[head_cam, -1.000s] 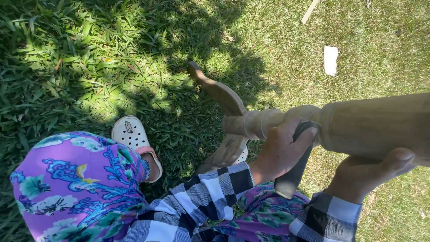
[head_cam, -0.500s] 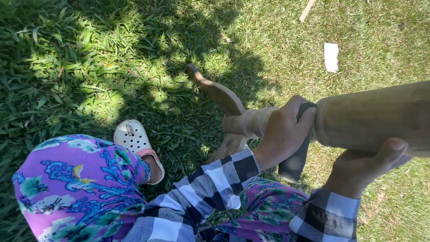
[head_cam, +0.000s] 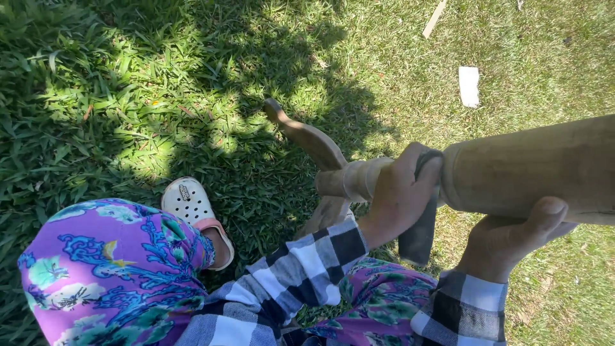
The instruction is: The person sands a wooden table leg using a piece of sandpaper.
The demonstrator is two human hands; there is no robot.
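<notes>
A long turned wooden post (head_cam: 532, 166) lies across my lap area, thick at the right and narrowing to a ringed neck (head_cam: 349, 179) at the left. My left hand (head_cam: 397, 195) is closed over the neck, pressing a dark abrasive strip (head_cam: 419, 234) around the wood; the strip's end hangs below. My right hand (head_cam: 512, 240) cups the thick part from underneath, thumb up against it. A curved wooden foot (head_cam: 307, 134) runs from the narrow end down onto the grass.
I sit on sunlit and shaded grass (head_cam: 128, 96). My knee in purple flowered cloth (head_cam: 109, 263) and a white perforated clog (head_cam: 192, 208) are at lower left. A small white scrap (head_cam: 469, 85) and a thin wood sliver (head_cam: 434, 18) lie at the upper right.
The wooden post has risen a little in view. My left hand has slid with the dark strip up over the neck. My right thumb has moved slightly higher on the thick part.
</notes>
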